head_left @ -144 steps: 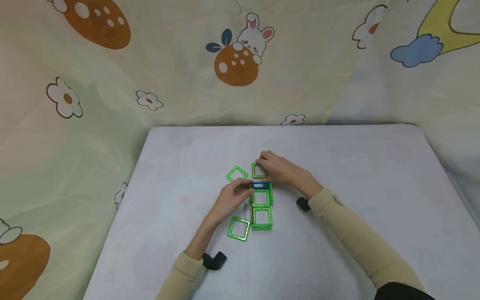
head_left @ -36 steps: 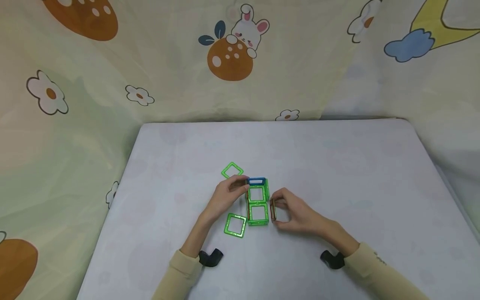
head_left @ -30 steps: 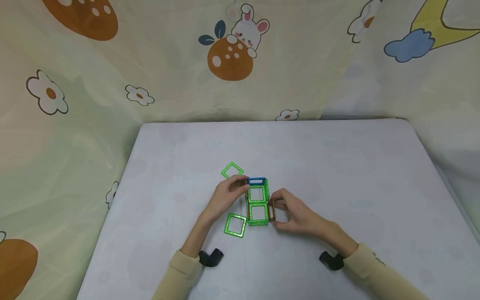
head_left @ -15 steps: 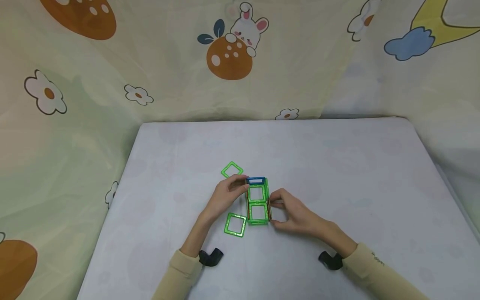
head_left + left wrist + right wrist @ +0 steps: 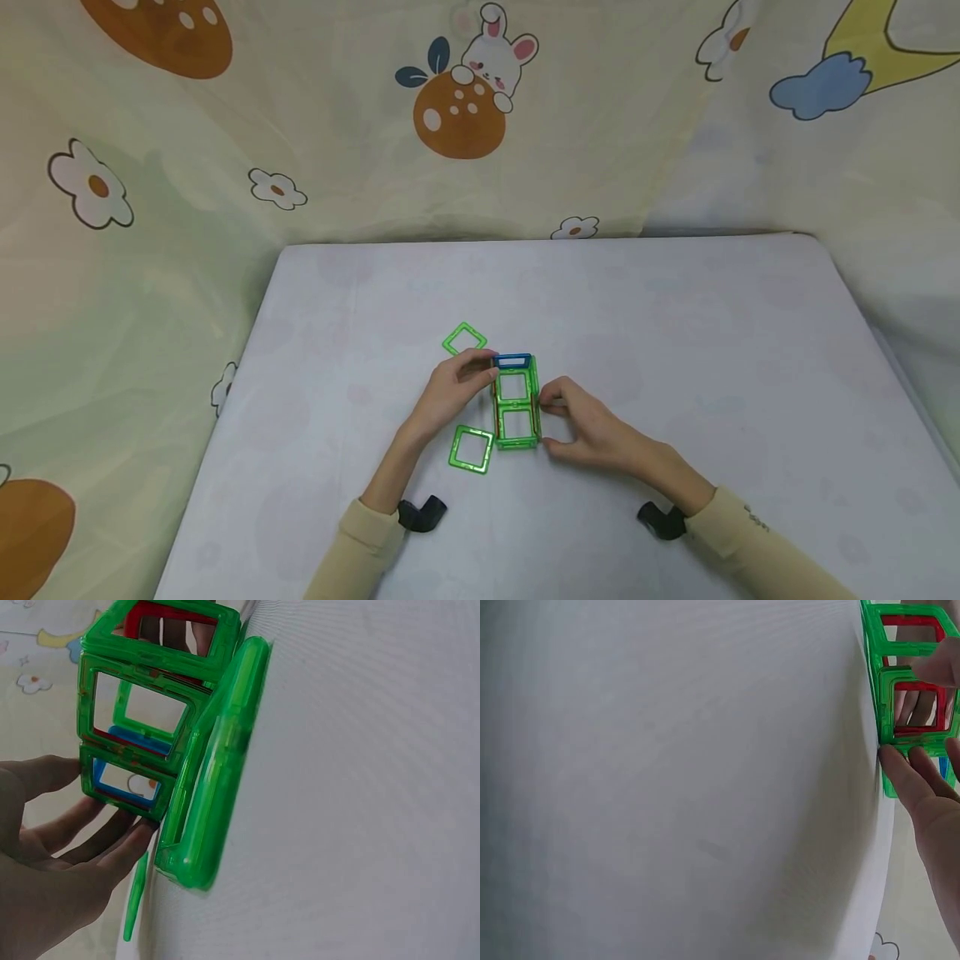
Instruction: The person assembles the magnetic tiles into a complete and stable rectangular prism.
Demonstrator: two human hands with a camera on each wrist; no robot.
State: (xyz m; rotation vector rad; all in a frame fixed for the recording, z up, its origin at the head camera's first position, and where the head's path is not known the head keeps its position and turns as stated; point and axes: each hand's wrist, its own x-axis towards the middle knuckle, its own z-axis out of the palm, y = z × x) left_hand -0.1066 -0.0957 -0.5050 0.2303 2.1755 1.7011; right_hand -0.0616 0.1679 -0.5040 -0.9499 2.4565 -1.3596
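Note:
A boxy build of green magnetic tiles [image 5: 515,405], with red tiles on its inner sides and a blue tile [image 5: 513,357] at its far end, stands on the table. My left hand [image 5: 448,396] holds its far left corner, thumb and fingers across the end tile, as the left wrist view shows. On the right side, my right hand [image 5: 592,421] pinches a square green magnetic tile [image 5: 886,709] by its edges, thumb on one edge and fingertips on the opposite one. That tile lies upright against the build's side wall.
One loose green tile [image 5: 454,446] lies flat by the build's near left. Another loose green tile [image 5: 453,333] lies behind my left hand, partly covered by it. A patterned cloth [image 5: 345,108] hangs behind the white table [image 5: 675,333].
My right hand took a green tile from behind the build, brought it round to the right side and moved it left against the wall. My left hand stays at the far left corner.

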